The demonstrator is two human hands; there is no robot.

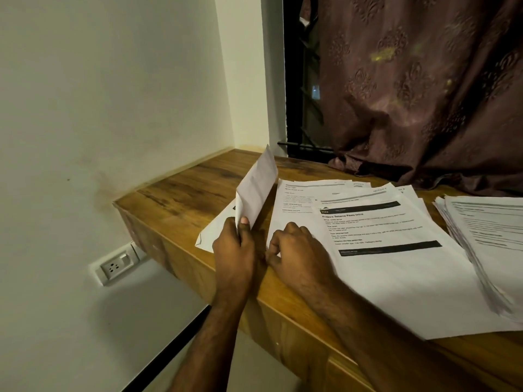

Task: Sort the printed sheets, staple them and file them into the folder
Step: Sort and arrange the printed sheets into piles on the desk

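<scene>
My left hand (236, 250) pinches a printed sheet (257, 190) by its lower edge and lifts it so it stands tilted above another sheet (210, 234) lying at the table's left end. My right hand (297, 250) rests with curled fingers on the near-left corner of a spread of printed sheets (390, 250); whether it grips a page I cannot tell. The top page there has a black header bar and bold title. A thicker stack of sheets (486, 239) lies at the right edge. No stapler or folder is in view.
The wooden table (181, 193) fits into a corner against a white wall. A dark patterned curtain (424, 94) hangs over the window behind and drapes onto the tabletop. A wall socket (116, 267) sits below the table's left end.
</scene>
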